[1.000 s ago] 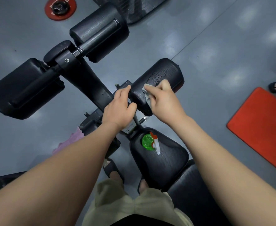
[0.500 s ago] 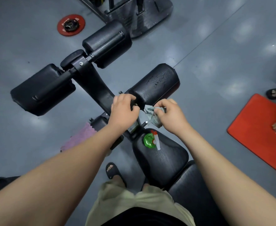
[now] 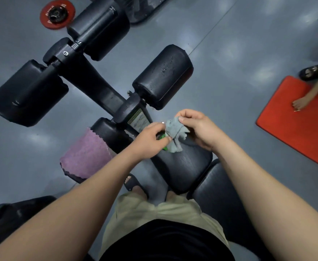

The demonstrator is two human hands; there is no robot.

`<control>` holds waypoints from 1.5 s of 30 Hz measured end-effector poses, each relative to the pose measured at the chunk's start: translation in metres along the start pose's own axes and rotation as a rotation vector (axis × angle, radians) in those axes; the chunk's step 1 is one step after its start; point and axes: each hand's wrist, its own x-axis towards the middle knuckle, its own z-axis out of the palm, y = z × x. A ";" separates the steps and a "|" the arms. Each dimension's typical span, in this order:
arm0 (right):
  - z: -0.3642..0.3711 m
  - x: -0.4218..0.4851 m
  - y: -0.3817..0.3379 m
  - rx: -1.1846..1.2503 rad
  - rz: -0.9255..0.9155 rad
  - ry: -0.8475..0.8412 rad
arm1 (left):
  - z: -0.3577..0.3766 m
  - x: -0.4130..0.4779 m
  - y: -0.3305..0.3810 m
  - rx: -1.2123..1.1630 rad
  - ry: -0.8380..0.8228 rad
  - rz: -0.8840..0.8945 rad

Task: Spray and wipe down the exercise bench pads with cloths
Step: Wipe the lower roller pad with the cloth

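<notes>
grey rubber floor (image 3: pixel 229 44) fills my feed, with the black bench (image 3: pixel 90 85) laid across it. at the middle, the grey cloth (image 3: pixel 174 135) hangs bunched between both hands, just above the front of the seat pad (image 3: pixel 184 166). the right hand (image 3: pixel 199 129) pinches its upper edge between thumb and forefinger, the other fingers curled in. the left hand (image 3: pixel 147 142) pinches its lower left side with curled fingertips.

a second ago the right hand was rubbing this cloth over the roller pad (image 3: pixel 163 76) while the left gripped the bench beside it. now both have come off and drawn back toward the body. i judge the cloth is being refolded or turned to a fresh face, not that the wipe is done, because droplets still glisten on top of the roller pad.

the green spray bottle (image 3: pixel 161 137) lies on the seat pad right under the hands. the left fingers and the cloth hide most of it, so only slivers of green show. a purple cloth (image 3: pixel 86 155) hangs off the left side of the bench, untouched. farther out sit the foot pads (image 3: pixel 26 95), and i can't tell whether they are wet. a red weight plate (image 3: pixel 57 13) lies on the floor beyond them. at the right edge a red mat (image 3: pixel 295 132) has another person's hand (image 3: pixel 300 103) resting on it, well apart from the work.
</notes>
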 end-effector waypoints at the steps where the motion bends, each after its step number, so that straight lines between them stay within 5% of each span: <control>1: -0.007 -0.005 0.003 0.038 0.039 0.006 | 0.007 -0.001 0.000 -0.044 -0.043 -0.016; 6: -0.031 -0.018 0.040 -0.036 0.169 0.200 | 0.044 -0.004 -0.021 -0.249 -0.064 -0.238; 10: -0.035 -0.013 0.102 -0.315 0.323 0.335 | 0.077 -0.005 -0.047 -0.226 -0.061 -0.439; 16: -0.030 0.010 0.162 -0.400 0.466 0.374 | 0.114 0.014 -0.098 -0.215 -0.122 -0.601; 20: -0.031 0.023 0.166 -0.500 0.431 0.337 | 0.107 0.022 -0.092 -0.139 -0.077 -0.556; 28: -0.002 0.037 0.096 -0.655 0.166 0.414 | 0.034 0.010 -0.053 -0.111 0.076 -0.383; 37: 0.075 0.052 0.037 -0.899 -0.212 0.191 | -0.067 -0.052 -0.012 0.049 0.479 -0.174; 40: 0.108 0.057 0.025 -0.936 -0.338 0.044 | -0.093 -0.075 -0.035 0.249 0.550 -0.234; 45: 0.152 0.057 0.019 -1.036 -0.450 -0.227 | -0.110 -0.117 -0.072 0.515 0.498 -0.647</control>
